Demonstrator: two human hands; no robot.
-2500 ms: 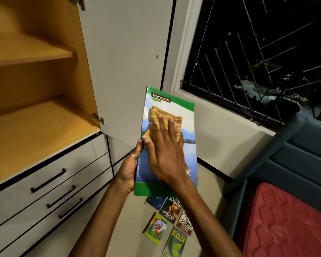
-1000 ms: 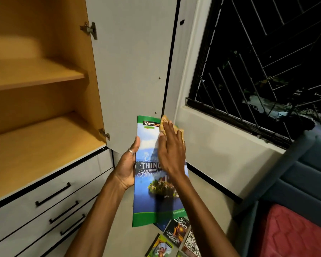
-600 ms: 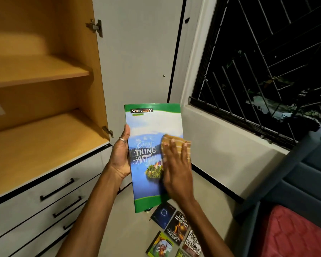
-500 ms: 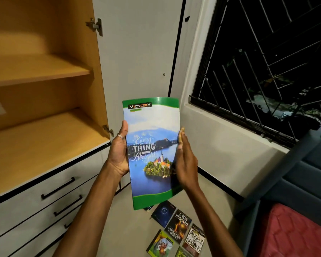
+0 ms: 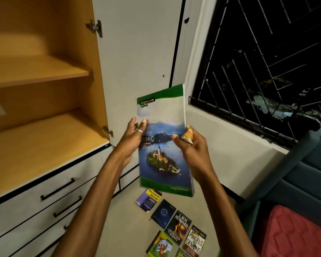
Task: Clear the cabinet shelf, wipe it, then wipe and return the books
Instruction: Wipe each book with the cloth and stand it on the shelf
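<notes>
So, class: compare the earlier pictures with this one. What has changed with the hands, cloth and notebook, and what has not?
The right hand stopped wiping the cover: it now pinches the notebook at its right edge, the cloth bunched in its fingers. The left hand has loosened, fingers spread at the left edge. The shelf stays bare; the books remain on the floor.

Open shelf bays to the left, books crowding the floor below

The lower shelf and upper shelf lie bare and reachable from the front; the open cabinet door walls off their right side. The notebook, held between both hands, stands just before that door. Paperbacks litter the floor underneath, and a sofa hems the right.
</notes>
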